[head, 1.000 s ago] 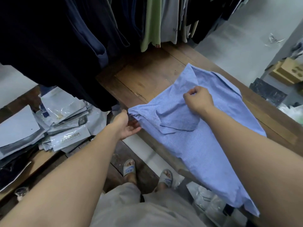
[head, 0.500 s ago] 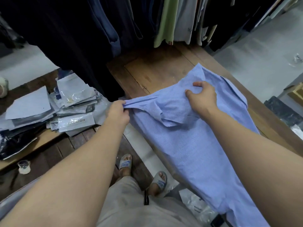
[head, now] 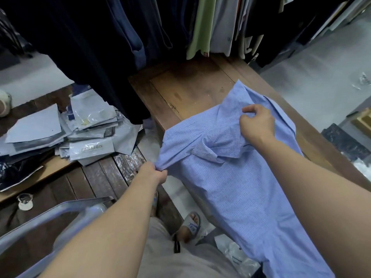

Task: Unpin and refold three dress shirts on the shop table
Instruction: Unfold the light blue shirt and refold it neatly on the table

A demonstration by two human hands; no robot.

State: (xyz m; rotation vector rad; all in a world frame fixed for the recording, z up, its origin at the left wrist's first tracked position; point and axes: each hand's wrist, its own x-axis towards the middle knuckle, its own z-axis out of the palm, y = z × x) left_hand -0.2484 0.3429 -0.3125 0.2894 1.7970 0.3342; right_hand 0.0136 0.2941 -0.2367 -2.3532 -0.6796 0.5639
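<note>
Now the left hand [head: 155, 174] pinches the light-blue checked cloth shirt [head: 241, 189] at eight o'clock from the pinching right hand [head: 258, 126].

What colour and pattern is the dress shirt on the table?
Light blue dress shirt with a fine small check, seen from the head view.

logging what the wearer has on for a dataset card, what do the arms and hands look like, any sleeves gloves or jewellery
The left arm and right arm are bare as far as the frame shows, no sleeve in view. The left hand and right hand are ungloved. No watch, bracelet or ring shows on either.
</note>
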